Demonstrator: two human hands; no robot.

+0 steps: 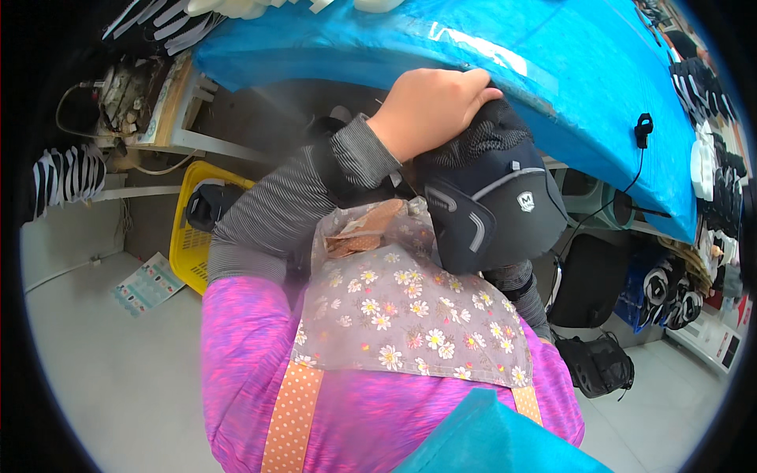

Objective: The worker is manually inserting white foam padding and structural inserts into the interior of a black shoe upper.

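Observation:
In front of my chest is a dark navy and charcoal cap (509,229) with grey piping, a small pale shield badge and a side flap. My left hand (434,110) is closed on the knitted-looking upper edge of the cap, its fingers bent over beside the table edge. The right sleeve (516,284) passes under the cap, which hides my right hand. Behind the cap, the flowered apron (410,307) covers my front, its pocket gaping with something brown inside.
A table with a blue cover (552,47) stretches across the front. On the left, a yellow basket (180,244) holds a dark item; a leaflet (150,284) lies on the floor. A corded black clip (643,130) hangs at the right, above a black chair (591,280) and black bag (599,364).

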